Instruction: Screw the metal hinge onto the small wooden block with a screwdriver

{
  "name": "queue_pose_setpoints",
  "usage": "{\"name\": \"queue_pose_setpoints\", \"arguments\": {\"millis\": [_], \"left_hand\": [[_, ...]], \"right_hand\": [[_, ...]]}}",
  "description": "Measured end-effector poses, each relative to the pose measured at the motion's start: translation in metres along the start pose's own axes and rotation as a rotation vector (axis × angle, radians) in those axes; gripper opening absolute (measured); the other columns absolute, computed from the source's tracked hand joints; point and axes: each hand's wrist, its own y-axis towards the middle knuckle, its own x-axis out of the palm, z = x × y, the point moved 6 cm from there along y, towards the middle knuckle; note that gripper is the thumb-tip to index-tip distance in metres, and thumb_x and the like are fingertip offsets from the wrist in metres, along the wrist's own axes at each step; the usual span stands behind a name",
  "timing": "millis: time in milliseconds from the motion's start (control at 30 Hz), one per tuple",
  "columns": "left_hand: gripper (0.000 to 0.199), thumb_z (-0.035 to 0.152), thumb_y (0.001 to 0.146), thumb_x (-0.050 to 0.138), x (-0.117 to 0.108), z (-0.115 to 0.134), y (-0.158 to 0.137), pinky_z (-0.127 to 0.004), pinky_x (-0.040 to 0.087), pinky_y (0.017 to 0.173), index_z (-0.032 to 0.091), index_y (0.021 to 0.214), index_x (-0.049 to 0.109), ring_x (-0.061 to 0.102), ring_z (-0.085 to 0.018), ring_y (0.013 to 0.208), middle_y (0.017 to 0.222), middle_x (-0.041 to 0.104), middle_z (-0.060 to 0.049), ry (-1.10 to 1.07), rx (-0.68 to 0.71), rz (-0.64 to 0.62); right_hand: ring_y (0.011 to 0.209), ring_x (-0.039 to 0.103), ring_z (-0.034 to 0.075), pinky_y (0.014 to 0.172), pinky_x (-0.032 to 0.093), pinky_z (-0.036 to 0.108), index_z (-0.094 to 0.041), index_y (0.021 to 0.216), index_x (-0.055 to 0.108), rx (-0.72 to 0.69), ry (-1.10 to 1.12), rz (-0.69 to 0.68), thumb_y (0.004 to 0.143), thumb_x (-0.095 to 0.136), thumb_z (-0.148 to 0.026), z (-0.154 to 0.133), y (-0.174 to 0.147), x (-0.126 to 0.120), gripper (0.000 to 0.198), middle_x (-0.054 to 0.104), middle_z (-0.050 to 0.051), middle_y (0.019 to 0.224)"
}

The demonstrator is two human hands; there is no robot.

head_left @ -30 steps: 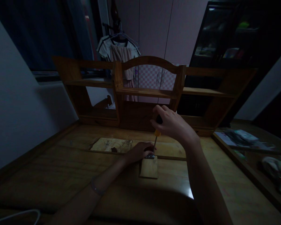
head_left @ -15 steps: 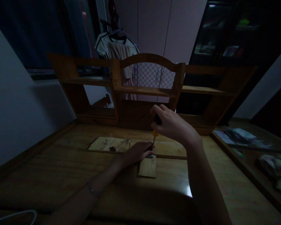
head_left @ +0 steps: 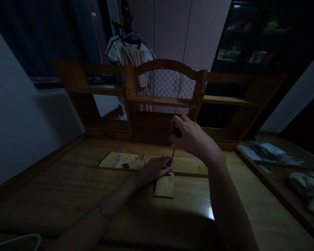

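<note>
Screwdriver [head_left: 174,144] w/ black-and-yellow handle stands near upright over a small wooden block [head_left: 164,185], tip down at a small metal fitting [head_left: 169,173] on the block's far edge; room is dim, so the fitting is prob. a hinge or bracket, can't tell which. Right hand [head_left: 192,139] is clenched round the handle top, wrist bent, forearm coming in from lower right. Left hand [head_left: 155,168] lies flat on the wooden desk top [head_left: 68,188], fingers pressed at the block's far-left corner just beside the shaft; whether it pinches the fitting or only steadies it is not clear. Thin bracelet [head_left: 102,211] on the left wrist. Block sits on the desk near centre, just in front of a paler, scuffed rectangular patch [head_left: 122,161]. Behind stands a wooden shelf unit [head_left: 167,101] w/ arched middle section. Clothes on a hanger [head_left: 132,52] hang beyond it, in front of pale wardrobe doors [head_left: 172,31]. Far right: papers [head_left: 269,151] and a crumpled cloth [head_left: 307,190] on a side surface. White cable [head_left: 18,238] loops at lower left.
</note>
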Motion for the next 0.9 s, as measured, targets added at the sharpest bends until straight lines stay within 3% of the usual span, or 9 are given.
{"name": "queue_pose_setpoints", "arguments": {"millis": [233,400,533,633,767,833,900], "left_hand": [[0.016,0.03,0.094,0.059,-0.002,0.001,0.001,-0.026,0.048,0.08,0.019,0.105,0.057,0.064,-0.017,0.088,0.099,0.065,-0.004,0.006,-0.039,0.12],[0.019,0.028,0.094,0.061,-0.011,-0.011,-0.001,-0.025,0.051,0.082,0.021,0.111,0.059,0.066,-0.015,0.088,0.096,0.067,-0.002,-0.028,-0.026,0.415],[0.023,0.029,0.095,0.059,-0.035,-0.018,0.002,-0.026,0.052,0.082,0.022,0.117,0.061,0.067,-0.014,0.087,0.098,0.069,-0.003,-0.039,0.032,0.609],[0.02,0.035,0.093,0.061,-0.075,-0.045,-0.001,-0.03,0.051,0.087,0.021,0.106,0.067,0.067,-0.017,0.091,0.1,0.07,-0.004,0.0,-0.072,0.655],[0.02,0.039,0.087,0.064,-0.158,-0.119,-0.041,-0.03,0.049,0.086,0.021,0.093,0.072,0.066,-0.019,0.09,0.098,0.072,-0.003,0.155,-0.311,0.613],[0.019,0.037,0.083,0.066,-0.199,-0.163,-0.078,-0.028,0.048,0.082,0.021,0.089,0.073,0.067,-0.02,0.088,0.093,0.073,-0.002,0.188,-0.472,0.482],[0.017,0.035,0.075,0.071,-0.226,-0.201,-0.121,-0.025,0.047,0.071,0.019,0.079,0.072,0.066,-0.019,0.075,0.078,0.072,-0.002,0.191,-0.672,0.269]], "right_hand": [[0.086,0.056,0.02,0.081,0.041,0.034,-0.019,0.107,0.053,-0.033,0.043,0.089,0.082,0.052,-0.019,-0.002,0.002,-0.012,0.025,0.055,0.008,0.104],[0.086,0.056,0.02,0.078,0.043,0.033,-0.02,0.108,0.054,-0.046,0.091,0.248,0.083,0.053,-0.018,-0.004,0.001,-0.032,0.025,0.055,0.008,0.104],[0.086,0.056,0.021,0.076,0.045,0.034,-0.021,0.108,0.056,-0.022,0.09,0.486,0.08,0.055,-0.015,0.001,-0.005,-0.055,0.029,0.056,0.007,0.103],[0.088,0.056,0.022,0.079,0.046,0.037,-0.022,0.107,0.057,-0.009,0.079,0.621,0.079,0.056,-0.013,0.006,-0.013,-0.071,0.03,0.057,0.007,0.101],[0.088,0.058,0.022,0.08,0.047,0.037,-0.023,0.108,0.058,0.013,0.076,0.658,0.079,0.057,-0.014,0.012,-0.021,-0.082,0.029,0.058,0.007,0.101],[0.089,0.058,0.022,0.08,0.048,0.037,-0.022,0.109,0.059,0.018,0.077,0.665,0.08,0.057,-0.015,0.014,-0.024,-0.085,0.029,0.059,0.006,0.101],[0.089,0.058,0.022,0.078,0.048,0.037,-0.022,0.109,0.059,0.023,0.08,0.675,0.08,0.057,-0.016,0.016,-0.026,-0.088,0.029,0.059,0.007,0.101]]}}
